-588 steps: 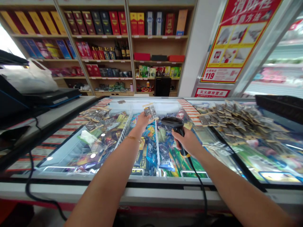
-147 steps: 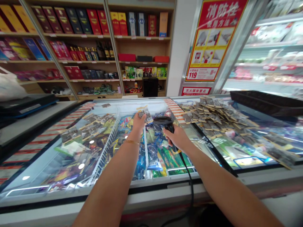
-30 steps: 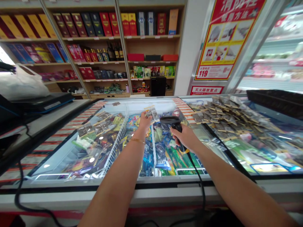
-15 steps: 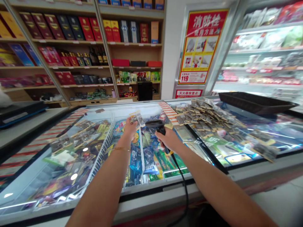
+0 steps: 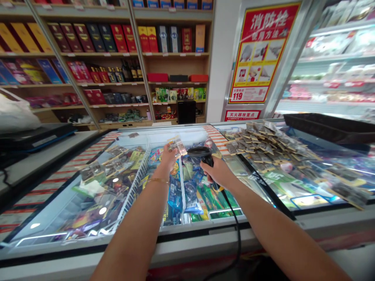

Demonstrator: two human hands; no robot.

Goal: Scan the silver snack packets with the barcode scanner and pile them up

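Over the glass-topped chest freezer [image 5: 166, 234], my left hand [image 5: 169, 156] is closed on a small flat packet [image 5: 179, 147], clear with dark contents. My right hand [image 5: 218, 171] grips the handle of a black barcode scanner [image 5: 202, 154], and its cable [image 5: 238, 230] hangs down over the freezer's front edge. The scanner's head is just right of the packet, pointing toward it; a narrow gap seems to part them. On the glass to the right lies a heap of similar packets [image 5: 260, 142]. A few more packets [image 5: 114, 162] rest on the left glass.
A black tray [image 5: 328, 127] sits at the right behind the heap. Left stands a dark flat device [image 5: 38, 138] with a white plastic bag [image 5: 17, 111] on it. Shelves of boxes [image 5: 117, 39] line the back wall, beside a red and yellow poster [image 5: 260, 54].
The view has swung slightly left, so everything appears shifted right. My left hand still has the packet and my right hand the scanner, in nearly the same positions relative to each other.
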